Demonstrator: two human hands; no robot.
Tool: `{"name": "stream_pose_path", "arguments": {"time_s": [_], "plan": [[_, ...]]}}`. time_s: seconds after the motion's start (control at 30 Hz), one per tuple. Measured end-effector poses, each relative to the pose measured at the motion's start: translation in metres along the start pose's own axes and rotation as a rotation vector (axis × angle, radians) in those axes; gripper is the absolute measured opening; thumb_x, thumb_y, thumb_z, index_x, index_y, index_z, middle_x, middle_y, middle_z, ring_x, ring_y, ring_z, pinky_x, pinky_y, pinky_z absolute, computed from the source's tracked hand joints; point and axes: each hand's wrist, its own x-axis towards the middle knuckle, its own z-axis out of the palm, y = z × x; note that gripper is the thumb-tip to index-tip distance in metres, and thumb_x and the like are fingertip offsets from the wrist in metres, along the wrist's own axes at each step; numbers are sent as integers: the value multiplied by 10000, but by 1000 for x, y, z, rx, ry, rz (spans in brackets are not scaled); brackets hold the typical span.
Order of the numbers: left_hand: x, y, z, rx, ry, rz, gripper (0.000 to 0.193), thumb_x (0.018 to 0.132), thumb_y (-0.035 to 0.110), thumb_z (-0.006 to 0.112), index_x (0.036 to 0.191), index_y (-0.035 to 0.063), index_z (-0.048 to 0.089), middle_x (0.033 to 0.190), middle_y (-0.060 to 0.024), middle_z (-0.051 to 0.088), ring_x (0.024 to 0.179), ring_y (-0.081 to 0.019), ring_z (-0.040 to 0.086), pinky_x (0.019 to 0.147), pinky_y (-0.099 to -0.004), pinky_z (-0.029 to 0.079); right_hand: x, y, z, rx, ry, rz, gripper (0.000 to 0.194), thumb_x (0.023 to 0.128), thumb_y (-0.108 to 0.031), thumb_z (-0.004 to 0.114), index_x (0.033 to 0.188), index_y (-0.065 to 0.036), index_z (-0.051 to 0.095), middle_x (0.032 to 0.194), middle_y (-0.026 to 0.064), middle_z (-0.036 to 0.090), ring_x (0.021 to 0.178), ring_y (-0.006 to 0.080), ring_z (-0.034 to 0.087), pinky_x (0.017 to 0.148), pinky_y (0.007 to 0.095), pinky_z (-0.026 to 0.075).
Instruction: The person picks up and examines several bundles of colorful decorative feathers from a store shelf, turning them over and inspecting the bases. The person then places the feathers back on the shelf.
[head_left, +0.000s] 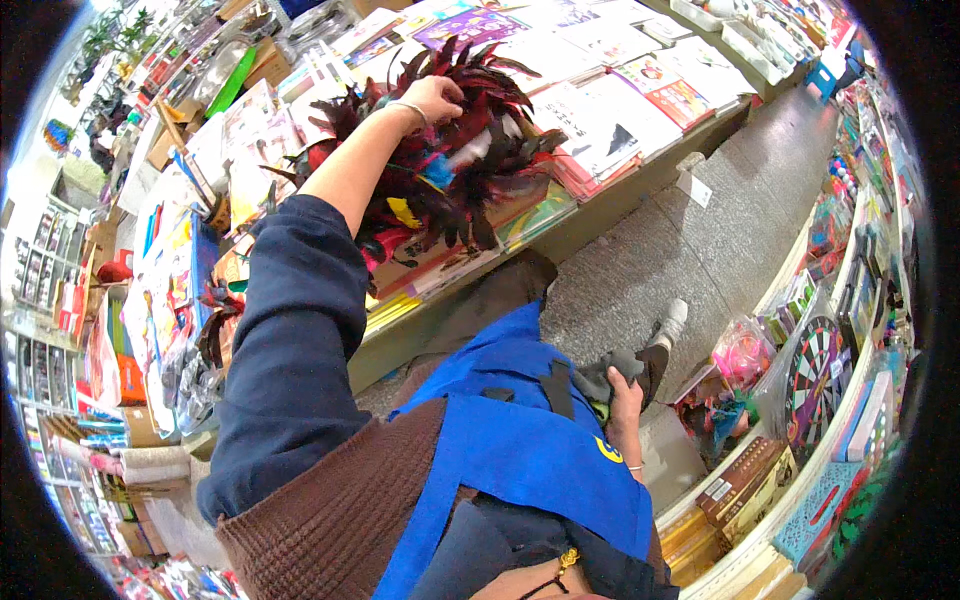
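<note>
My left hand (433, 103) reaches to the far side of a heap of dark red and black feathers (457, 187). Its fingers curl down at the feathers, and whether they pinch any is hidden. Bits of blue, white, yellow and pink show among the dark plumes. The heap lies over printed books and papers on a display table (480, 281). Low at my right side, beside my blue apron (540, 442), my right hand (626, 412) is closed around a bunched grey cloth (611, 375).
Stacks of printed booklets (600, 135) cover the table beyond the feathers. On my right runs a low shelf with a dartboard (814, 379), a brown box (742, 484) and bagged pink goods (742, 349). A speckled floor aisle (630, 255) lies between. Crowded shelves (45, 367) stand at left.
</note>
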Motion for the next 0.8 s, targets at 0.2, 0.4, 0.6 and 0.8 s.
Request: {"name": "stream_pose_path", "arguments": {"time_s": [0.2,0.4,0.6,0.8], "plan": [[-18,-13,-41,95,177,146,274,716,202,672,945,55,645,848,-93,669,794,-200,633,752,-297,486,-5,-4,1,34,7,-35,278,829,-140,593,1077,-17,564,1006,40,589,904,161,555,829,291,430],[-50,-44,-34,436,-377,71,441,709,308,711,1044,41,606,947,-131,649,885,-235,620,803,-334,478,-2,-5,3,-17,-10,9,300,824,-149,601,1081,-1,556,1000,40,592,889,159,561,818,290,434],[-62,-51,4,398,-491,81,546,736,421,668,1117,43,568,1037,-172,613,982,-295,577,857,-361,442,3,-2,1,-15,-37,-8,305,821,-130,603,1083,14,543,1017,45,576,890,155,546,812,285,430],[-64,-55,7,335,-613,-50,576,730,351,652,1186,28,513,1128,-186,569,1060,-290,529,919,-364,393,4,0,-1,-80,20,6,300,830,-114,589,1098,10,539,1032,50,577,900,160,547,829,283,422]]}}
